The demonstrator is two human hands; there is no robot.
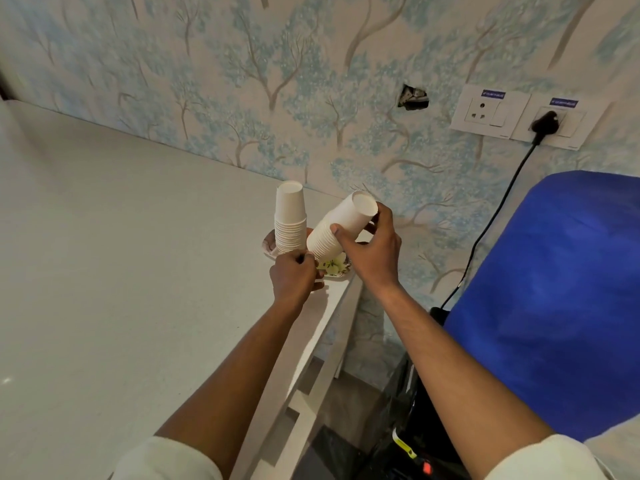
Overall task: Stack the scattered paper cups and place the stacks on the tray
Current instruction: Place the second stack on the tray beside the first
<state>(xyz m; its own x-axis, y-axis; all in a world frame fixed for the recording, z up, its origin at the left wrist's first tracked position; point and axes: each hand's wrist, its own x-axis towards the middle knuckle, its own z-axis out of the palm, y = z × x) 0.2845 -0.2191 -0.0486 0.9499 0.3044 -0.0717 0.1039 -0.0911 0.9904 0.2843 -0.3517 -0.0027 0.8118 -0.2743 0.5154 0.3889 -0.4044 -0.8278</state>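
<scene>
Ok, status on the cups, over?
Right hand grips tilted stack over tray; left hand curled at its base. Other stack upright on tray. Nothing blocking.

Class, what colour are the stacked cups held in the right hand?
The cups are plain white, clearest in the head view.

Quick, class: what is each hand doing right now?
Left hand: fingers curled, grip cannot be told.
Right hand: holding the tilted cup stack.
</scene>
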